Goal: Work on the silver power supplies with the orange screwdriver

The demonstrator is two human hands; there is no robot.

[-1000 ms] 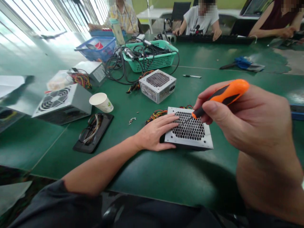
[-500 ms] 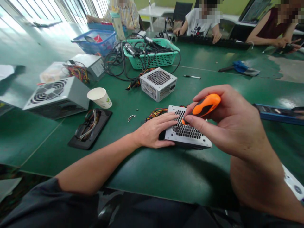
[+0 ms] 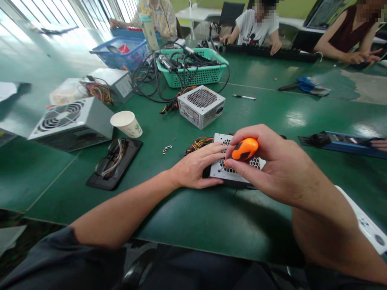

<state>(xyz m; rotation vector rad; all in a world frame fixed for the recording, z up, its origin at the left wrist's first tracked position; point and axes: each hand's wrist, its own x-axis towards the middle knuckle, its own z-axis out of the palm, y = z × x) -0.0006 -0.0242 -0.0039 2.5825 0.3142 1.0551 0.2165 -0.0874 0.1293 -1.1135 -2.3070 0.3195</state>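
Note:
My right hand grips an orange and black screwdriver, its shaft pointing down at the near left corner of a power supply with a honeycomb grille. On the left side of that unit rests my left hand, fingers spread flat across its top and thumb along its near edge. Bundled red, yellow and black wires come out behind my left hand. Several small screws lie on the green table to the left.
Around the work stand another power supply, a paper cup, a black tray with glasses, a large power supply, a green basket, a pen and a blue tool. Three people sit across the table.
My right hand and the screwdriver have moved left and slightly down, from the grille's middle to the unit's near left corner. My left hand stays in place.

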